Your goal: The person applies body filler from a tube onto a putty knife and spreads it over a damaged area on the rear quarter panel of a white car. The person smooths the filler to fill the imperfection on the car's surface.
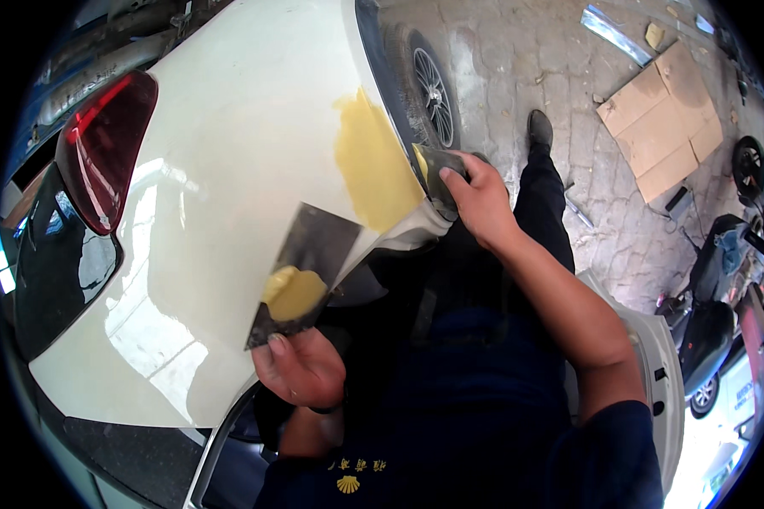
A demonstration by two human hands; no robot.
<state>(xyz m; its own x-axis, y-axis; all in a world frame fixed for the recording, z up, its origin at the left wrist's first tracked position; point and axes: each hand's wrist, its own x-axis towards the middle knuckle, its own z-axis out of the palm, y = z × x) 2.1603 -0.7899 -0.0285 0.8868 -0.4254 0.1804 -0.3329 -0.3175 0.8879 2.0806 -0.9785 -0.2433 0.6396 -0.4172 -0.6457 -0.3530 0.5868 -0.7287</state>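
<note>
My left hand grips the lower end of a dark flat plate, thumb on top. A lump of yellow filler putty sits on that plate. In my right hand is a dark putty spreader, pinched between thumb and fingers, with yellow putty along its edge. The spreader is at the wheel-arch edge of a white car panel, beside a smeared yellow putty patch. Whether its blade touches the panel, I cannot tell.
A car wheel is beyond the panel edge. To the left is a red tail light. Flattened cardboard lies on the paved floor at the far right. An open car door and a motorcycle stand at right.
</note>
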